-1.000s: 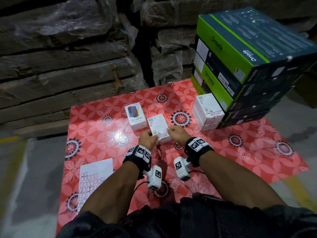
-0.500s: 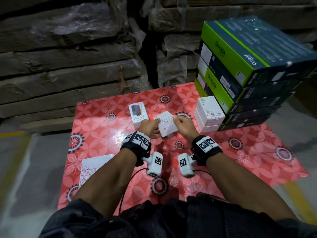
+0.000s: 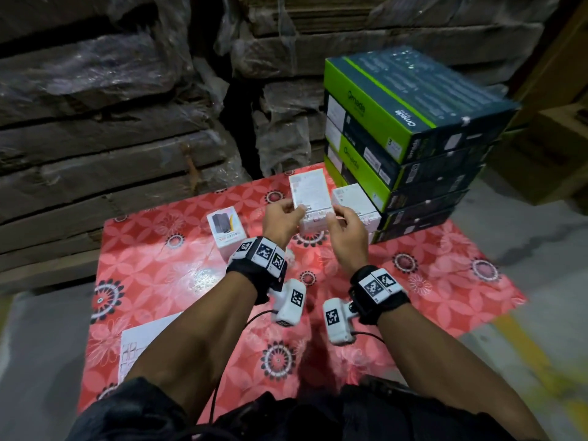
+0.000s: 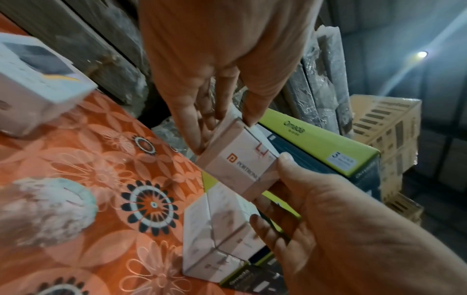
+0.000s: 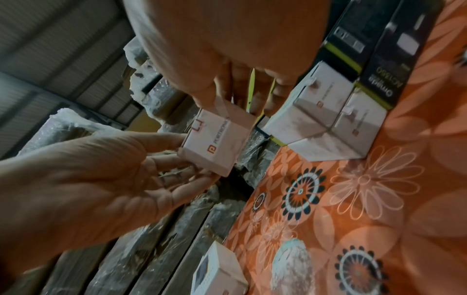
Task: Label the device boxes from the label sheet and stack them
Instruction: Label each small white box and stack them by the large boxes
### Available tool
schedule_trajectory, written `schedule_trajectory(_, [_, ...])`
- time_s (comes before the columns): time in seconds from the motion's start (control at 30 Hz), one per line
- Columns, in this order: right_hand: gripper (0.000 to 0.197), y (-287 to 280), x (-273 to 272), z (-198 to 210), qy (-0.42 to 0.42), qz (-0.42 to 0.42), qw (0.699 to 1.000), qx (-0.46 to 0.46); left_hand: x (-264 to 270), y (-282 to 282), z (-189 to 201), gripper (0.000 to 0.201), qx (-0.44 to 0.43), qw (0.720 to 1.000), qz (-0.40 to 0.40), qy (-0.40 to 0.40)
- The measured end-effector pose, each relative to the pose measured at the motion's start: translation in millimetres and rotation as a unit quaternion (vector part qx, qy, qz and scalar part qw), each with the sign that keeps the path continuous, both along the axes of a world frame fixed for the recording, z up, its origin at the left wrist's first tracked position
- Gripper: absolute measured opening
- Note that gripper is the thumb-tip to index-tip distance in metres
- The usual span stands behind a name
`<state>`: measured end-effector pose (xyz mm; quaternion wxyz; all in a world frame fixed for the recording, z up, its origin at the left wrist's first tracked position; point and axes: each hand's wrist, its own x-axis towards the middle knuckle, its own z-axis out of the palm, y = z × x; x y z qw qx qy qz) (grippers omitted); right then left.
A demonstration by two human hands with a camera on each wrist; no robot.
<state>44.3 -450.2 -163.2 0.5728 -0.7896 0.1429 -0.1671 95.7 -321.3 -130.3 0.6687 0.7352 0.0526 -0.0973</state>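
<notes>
Red floral sheeting [image 3: 152, 268] covers the work surface, and most of what sits on it crowds the far right side. A tall stack of green-and-dark Omada cartons [image 3: 410, 128] rises at the sheet's back right corner, and pressed against its near face is a short stack of white device boxes [image 3: 356, 202], two high as far as the wrist views show. Plastic-wrapped flat cardboard bundles [image 3: 111, 122] wall off the whole far side, directly behind the sheet's edge. To the left, well apart from the stacks, a lone white box with a dark product picture [image 3: 226, 229] stands on the sheet. The label sheet [image 3: 140, 348] lies at the near left, partly hidden under the left forearm.

Between both hands, lifted clear of the sheet and just beside the white stack, is the white Portronics box [image 3: 310, 198]. The left hand [image 3: 281, 219] pinches its left edge with thumb above and fingers curled underneath; the right hand [image 3: 345, 224] grips the right edge the same way, thumb on the upper face. From the left wrist camera the box [image 4: 237, 159] hangs tilted above the stacked boxes [image 4: 222, 235], not touching them. No box is open, so their contents cannot be seen. Motion blur softens the printed labels.
</notes>
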Motion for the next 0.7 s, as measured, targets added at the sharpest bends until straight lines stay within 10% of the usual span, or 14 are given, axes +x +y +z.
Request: schedule_trajectory(0.7, [0.031,-74.2,-5.6,-10.3,0.062,-0.118,0.991,-0.014,10.3,-104.1,-17.0,0.026,0.019,1.0,0.019,0.002])
